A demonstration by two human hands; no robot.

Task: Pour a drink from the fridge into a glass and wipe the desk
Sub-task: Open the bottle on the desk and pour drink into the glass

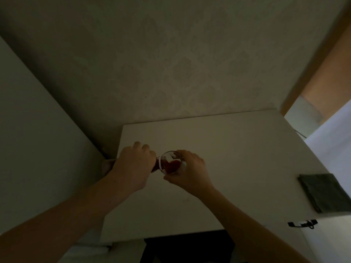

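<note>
From the head camera the room is dim. A pale worktop (228, 158) stands against a faintly patterned wall (171, 63), with a plain panel (28, 130) rising at 9 o'clock and a brighter doorway at 3 o'clock. A folded grey cloth (324, 192) lies flat on the worktop's right edge, at about 4 o'clock from the hands and well apart from them. The left hand (133, 166) is wrapped around a dark bottle (154, 165), tipped with its mouth at the rim of the glass (171, 162). The right hand (190, 171) curls around the glass from its 4 o'clock side. Red drink sits in the glass, near the worktop's left part.
</note>
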